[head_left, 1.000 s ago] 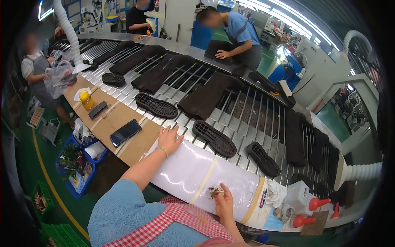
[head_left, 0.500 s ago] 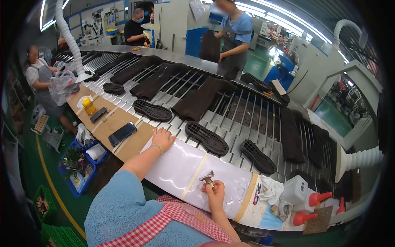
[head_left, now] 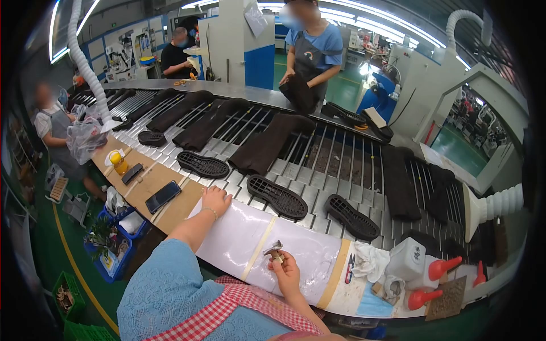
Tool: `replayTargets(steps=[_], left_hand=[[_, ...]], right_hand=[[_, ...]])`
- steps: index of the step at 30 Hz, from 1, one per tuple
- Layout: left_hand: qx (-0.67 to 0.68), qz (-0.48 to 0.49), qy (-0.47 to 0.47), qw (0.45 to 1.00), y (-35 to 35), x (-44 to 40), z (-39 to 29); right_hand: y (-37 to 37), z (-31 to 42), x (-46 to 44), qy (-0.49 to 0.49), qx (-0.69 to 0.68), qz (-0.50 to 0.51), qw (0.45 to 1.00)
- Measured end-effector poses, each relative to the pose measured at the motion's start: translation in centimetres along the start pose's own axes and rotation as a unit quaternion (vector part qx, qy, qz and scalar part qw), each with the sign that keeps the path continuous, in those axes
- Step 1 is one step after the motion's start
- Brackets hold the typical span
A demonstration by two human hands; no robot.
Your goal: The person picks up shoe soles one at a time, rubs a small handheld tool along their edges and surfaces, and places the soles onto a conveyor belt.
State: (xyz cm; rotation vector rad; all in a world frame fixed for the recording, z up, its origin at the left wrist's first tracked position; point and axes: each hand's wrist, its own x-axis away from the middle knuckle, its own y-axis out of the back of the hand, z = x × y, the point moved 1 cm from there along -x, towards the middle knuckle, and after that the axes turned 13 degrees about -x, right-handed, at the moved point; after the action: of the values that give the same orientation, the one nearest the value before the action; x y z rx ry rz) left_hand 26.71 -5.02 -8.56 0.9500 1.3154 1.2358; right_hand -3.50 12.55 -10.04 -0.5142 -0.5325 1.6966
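Note:
My right hand (head_left: 285, 274) pinches a small T-shaped tool (head_left: 274, 250) with a metal head and a short brownish handle, held above the white plastic-covered sheet (head_left: 233, 238). My left hand (head_left: 213, 200) rests flat on the sheet's far left corner, fingers extended beside the slatted conveyor and holding nothing. Just beyond the sheet, a black shoe sole (head_left: 277, 196) lies tread up on the metal slats. Another sole (head_left: 352, 217) is to its right, and a third sole (head_left: 203, 164) to its left. Dark brown boot uppers (head_left: 272, 143) lie across the rods behind them.
Left of me are a phone (head_left: 163, 196), a yellow bottle (head_left: 118, 162) and a dark block (head_left: 132, 173) on cardboard. On my right are red-handled snips (head_left: 350, 269), a white cloth (head_left: 371, 261) and white bottles with red nozzles (head_left: 407, 259). Across the conveyor stands a co-worker (head_left: 313, 51).
My view has shifted slightly. The co-worker opposite has lowered and tilted the dark boot upper, with both hands now on it. My right hand still grips the tool, and my left hand stays on the sheet.

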Motion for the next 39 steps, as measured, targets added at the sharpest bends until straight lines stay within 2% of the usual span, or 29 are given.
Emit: replayTargets(steps=[13, 33, 34, 39], left_hand=[[0.004, -0.014, 0.001, 1.0, -0.8, -0.1, 0.5], [0.031, 0.002, 0.007, 0.999, -0.1, 0.1, 1.1], [0.026, -0.045, 0.008, 0.999, -1.1, 0.0, 1.2], [0.022, -0.038, 0.009, 0.999, -1.2, -0.2, 1.5]], right_hand=[[-0.3, -0.4, -0.6, 0.002, -0.015, -0.007, 1.0], [-1.9, -0.5, -0.8, -0.003, 0.078, -0.054, 0.995], [-1.7, -0.7, -0.8, -0.001, 0.085, -0.053, 0.995], [-1.7, -1.4, -0.9, 0.0, 0.097, -0.066, 0.993]])
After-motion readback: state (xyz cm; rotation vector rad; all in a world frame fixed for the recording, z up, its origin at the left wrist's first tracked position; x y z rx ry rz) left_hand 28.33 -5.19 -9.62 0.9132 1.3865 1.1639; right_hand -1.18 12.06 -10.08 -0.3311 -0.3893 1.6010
